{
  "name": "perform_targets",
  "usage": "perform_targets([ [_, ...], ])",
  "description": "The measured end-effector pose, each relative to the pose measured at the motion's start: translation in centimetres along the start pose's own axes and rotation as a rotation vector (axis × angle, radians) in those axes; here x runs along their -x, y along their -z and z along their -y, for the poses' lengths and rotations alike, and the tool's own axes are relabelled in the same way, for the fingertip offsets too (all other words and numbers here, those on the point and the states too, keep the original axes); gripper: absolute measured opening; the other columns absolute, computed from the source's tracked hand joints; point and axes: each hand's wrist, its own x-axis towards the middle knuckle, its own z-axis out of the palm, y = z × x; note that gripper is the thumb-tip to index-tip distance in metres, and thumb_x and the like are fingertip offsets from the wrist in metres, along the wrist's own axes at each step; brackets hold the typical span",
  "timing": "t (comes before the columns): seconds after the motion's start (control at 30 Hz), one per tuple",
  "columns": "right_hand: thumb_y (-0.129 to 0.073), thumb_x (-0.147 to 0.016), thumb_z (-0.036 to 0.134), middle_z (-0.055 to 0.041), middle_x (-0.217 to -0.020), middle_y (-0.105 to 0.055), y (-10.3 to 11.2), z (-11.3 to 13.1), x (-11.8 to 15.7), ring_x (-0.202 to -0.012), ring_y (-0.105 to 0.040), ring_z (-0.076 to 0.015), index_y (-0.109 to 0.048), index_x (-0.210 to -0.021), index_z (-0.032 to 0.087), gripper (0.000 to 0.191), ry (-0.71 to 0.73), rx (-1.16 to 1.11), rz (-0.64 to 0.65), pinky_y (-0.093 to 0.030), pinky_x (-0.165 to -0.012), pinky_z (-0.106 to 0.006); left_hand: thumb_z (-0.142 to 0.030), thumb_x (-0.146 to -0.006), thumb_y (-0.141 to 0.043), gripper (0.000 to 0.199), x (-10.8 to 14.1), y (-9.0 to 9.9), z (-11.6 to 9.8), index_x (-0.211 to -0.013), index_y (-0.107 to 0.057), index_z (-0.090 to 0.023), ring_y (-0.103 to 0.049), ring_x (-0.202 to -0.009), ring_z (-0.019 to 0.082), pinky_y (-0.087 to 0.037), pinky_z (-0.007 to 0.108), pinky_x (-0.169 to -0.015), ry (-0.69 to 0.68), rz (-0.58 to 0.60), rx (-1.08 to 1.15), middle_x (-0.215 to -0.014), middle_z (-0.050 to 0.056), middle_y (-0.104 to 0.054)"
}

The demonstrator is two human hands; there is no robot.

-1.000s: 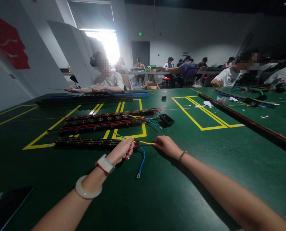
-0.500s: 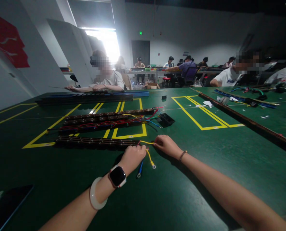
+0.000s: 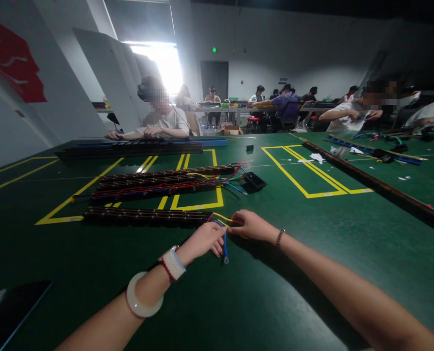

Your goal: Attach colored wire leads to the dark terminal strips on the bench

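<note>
My left hand [image 3: 202, 240], turned with its thumb side up, pinches a blue wire [image 3: 225, 247] whose end with a ring terminal hangs below the fingers. Just to the right, my right hand [image 3: 252, 225] is closed on yellow wire [image 3: 222, 216], its fingertips touching or nearly touching the left ones. The yellow ends are hidden behind the right fingers. These wires and a short red one come out of the right end of a long black strip-like assembly [image 3: 147, 215] lying on the green table [image 3: 293, 302].
Behind lie similar dark assemblies [image 3: 158, 183] with coloured wires, beside a small black open box [image 3: 254, 181]. A long brown bar [image 3: 370, 183] runs diagonally at right, near white scraps [image 3: 317, 158]. A person [image 3: 162, 117] sits across the table; yellow tape marks its top.
My left hand has rolled over, hiding the watch face, and the blue wire has shifted right. The second yellow wire has moved up to my right hand, which has come slightly closer.
</note>
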Motion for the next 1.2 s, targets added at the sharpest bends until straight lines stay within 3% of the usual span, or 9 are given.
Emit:
perform_targets([
  [0.17, -0.063, -0.078, 0.038, -0.0063, -0.09, -0.062, -0.6, 0.1, 0.1, -0.08, -0.055, -0.0144, -0.065, -0.091, 0.015, 0.027, 0.04, 0.064, -0.014, -0.039, -0.07, -0.023, -0.033, -0.09, -0.044, 0.025, 0.4, -0.1, -0.4, -0.09, -0.046, -0.008, -0.063, -0.066, 0.015, -0.052, 0.031, -0.071, -0.002, 0.014, 0.261, -0.078, 0.009, -0.06],
  [0.47, -0.057, -0.082, 0.031, -0.0072, -0.089, -0.061, 0.2, 0.8, 0.3, -0.08, -0.054, -0.0156, -0.063, -0.091, 0.014, 0.02, 0.051, 0.21, 0.042, -0.037, -0.068, -0.023, -0.022, -0.09, -0.047, 0.015, -0.2, -1.1, 0.5, -0.095, -0.043, -0.008, -0.062, -0.061, 0.015, -0.05, 0.028, -0.059, -0.036, -0.042, 0.376, -0.074, 0.008, -0.06],
  [0.63, -0.05, -0.086, 0.023, -0.0078, -0.09, -0.062, 0.6, 2.2, 0.6, -0.081, -0.058, -0.0179, -0.057, -0.098, 0.013, 0.018, -0.043, 0.326, -0.016, -0.037, -0.064, -0.025, -0.015, -0.091, -0.044, 0.012, 0.2, -1.6, 0.2, -0.095, -0.049, -0.006, -0.064, -0.075, 0.015, -0.051, 0.029, -0.072, -0.032, 0.014, 0.535, -0.089, 0.014, -0.062],
  [0.8, -0.043, -0.087, 0.009, -0.0097, -0.089, -0.06, -0.5, 4.5, 1.7, -0.082, -0.059, -0.0205, -0.057, -0.103, 0.012, 0.022, 0.027, 0.549, -0.042, -0.041, -0.069, -0.029, -0.008, -0.088, -0.041, 0.015, -0.4, -2.2, 0.5, -0.098, -0.053, -0.007, -0.061, -0.084, 0.014, -0.048, 0.028, -0.078, -0.119, 0.016, 0.66, -0.097, 0.013, -0.062],
  [0.93, -0.041, -0.087, 0.008, -0.0145, -0.096, -0.055, -1.8, 6.6, 2.7, -0.078, -0.058, -0.0211, -0.055, -0.107, 0.007, 0.024, 0.081, 0.696, -0.052, -0.045, -0.068, -0.033, -0.002, -0.074, -0.047, 0.025, -0.7, -2.4, 1.1, -0.097, -0.054, -0.01, -0.059, -0.084, 0.013, -0.046, 0.026, -0.079, -0.143, 0.015, 0.741, -0.093, 0.008, -0.062],
  [1.07, -0.04, -0.087, 0.008, -0.0157, -0.097, -0.052, -2.3, 7.6, 3.2, -0.076, -0.056, -0.0209, -0.058, -0.104, 0.007, 0.025, 0.095, 0.729, -0.048, -0.046, -0.066, -0.033, -0.01, -0.07, -0.045, 0.026, -0.2, -2.1, 1.1, -0.094, -0.055, -0.011, -0.058, -0.084, 0.015, -0.045, 0.027, -0.078, -0.151, 0.091, 0.836, -0.089, 0.007, -0.062],
  [1.2, -0.04, -0.085, 0.01, -0.0178, -0.102, -0.051, -3.0, 7.4, 3.4, -0.082, -0.054, -0.0226, -0.057, -0.11, 0.004, 0.031, 0.122, 0.727, -0.064, -0.046, -0.072, -0.034, -0.025, -0.078, -0.036, 0.034, -0.3, -1.6, 1.1, -0.098, -0.058, -0.01, -0.058, -0.083, 0.019, -0.045, 0.032, -0.077, -0.123, 0.186, 0.885, -0.086, 0.012, -0.061],
])
